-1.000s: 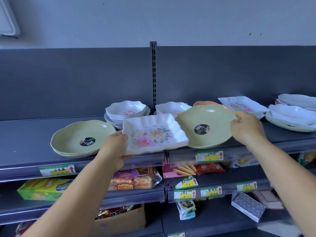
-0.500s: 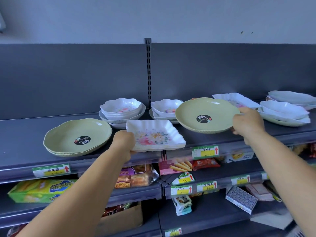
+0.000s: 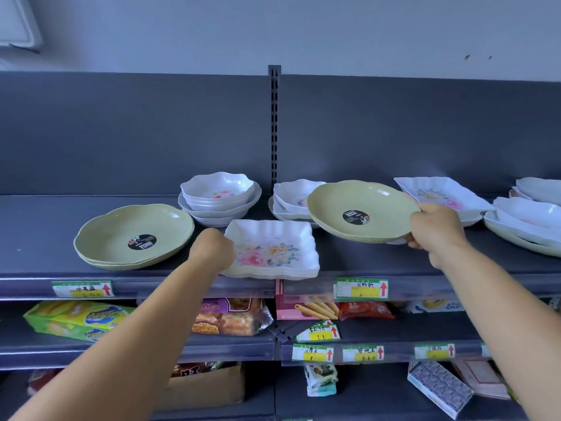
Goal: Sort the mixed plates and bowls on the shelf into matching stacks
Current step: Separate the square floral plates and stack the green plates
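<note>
My left hand (image 3: 214, 250) grips the left edge of a stack of white square flower-print plates (image 3: 273, 250) that sits at the front edge of the top shelf (image 3: 39, 238). My right hand (image 3: 434, 229) holds a round green plate (image 3: 361, 209) by its right rim, lifted and tilted a little above the shelf. A stack of matching green plates (image 3: 133, 235) lies at the left. Behind stand two stacks of white flower bowls, one left (image 3: 220, 196) and one right (image 3: 296, 197) of the shelf post. Another square flower plate (image 3: 440, 194) lies behind my right hand.
White and pale oval dishes (image 3: 528, 223) are piled at the far right of the shelf. The dark back panel rises behind. Lower shelves hold snack packs (image 3: 76, 320), boxes (image 3: 437, 387) and price tags (image 3: 361, 288).
The square plate stack has come down onto the shelf's front edge under my left hand. My right hand has levelled the green plate and keeps it lifted over the shelf.
</note>
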A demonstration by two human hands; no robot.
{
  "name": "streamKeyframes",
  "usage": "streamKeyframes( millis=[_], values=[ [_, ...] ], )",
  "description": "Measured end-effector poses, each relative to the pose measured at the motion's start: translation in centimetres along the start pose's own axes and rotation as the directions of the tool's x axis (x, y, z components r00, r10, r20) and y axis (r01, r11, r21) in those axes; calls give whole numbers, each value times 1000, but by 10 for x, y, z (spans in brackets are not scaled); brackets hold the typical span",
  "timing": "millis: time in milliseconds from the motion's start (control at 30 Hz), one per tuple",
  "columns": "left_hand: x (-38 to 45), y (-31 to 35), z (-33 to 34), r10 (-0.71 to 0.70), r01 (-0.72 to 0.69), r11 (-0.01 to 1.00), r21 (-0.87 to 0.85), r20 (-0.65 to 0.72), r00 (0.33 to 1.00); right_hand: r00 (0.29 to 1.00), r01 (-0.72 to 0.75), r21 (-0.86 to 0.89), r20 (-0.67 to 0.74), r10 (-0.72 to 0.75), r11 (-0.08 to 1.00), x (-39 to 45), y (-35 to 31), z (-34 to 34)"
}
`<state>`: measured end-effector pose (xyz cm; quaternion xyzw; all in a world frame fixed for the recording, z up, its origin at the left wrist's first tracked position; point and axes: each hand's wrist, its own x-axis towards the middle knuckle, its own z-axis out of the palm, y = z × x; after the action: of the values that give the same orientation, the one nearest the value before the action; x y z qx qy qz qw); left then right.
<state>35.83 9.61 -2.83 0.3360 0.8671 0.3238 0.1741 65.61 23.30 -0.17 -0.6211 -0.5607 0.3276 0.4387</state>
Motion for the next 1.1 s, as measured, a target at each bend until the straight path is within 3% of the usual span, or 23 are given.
streamKeyframes(
  millis=[67,200,300,400,467,667,1100],
  values=[
    [1,5,1,28,-26,997,72,-22,999,1000,16,12,24,-17,1000,6,-1,3],
    [-14,35,8,229,-206,966,153,-152,961,996,54,27,65,-56,998,15,-3,5],
    [-25,66,20,306,-310,949,-67,-60,950,995,53,34,86,-56,998,25,-2,3],
    [-32,98,39,340,-302,900,-315,73,938,998,21,42,62,-23,999,44,2,-1],
    [-31,118,54,352,-283,880,-381,123,928,999,16,9,37,-16,1000,47,-1,-8],
    [-18,171,96,304,-233,876,-423,109,946,1000,23,4,-21,-23,1000,78,8,-21],
    [2,194,150,218,-158,934,-320,160,963,989,55,-234,145,-22,971,124,49,-27]
  ],
)
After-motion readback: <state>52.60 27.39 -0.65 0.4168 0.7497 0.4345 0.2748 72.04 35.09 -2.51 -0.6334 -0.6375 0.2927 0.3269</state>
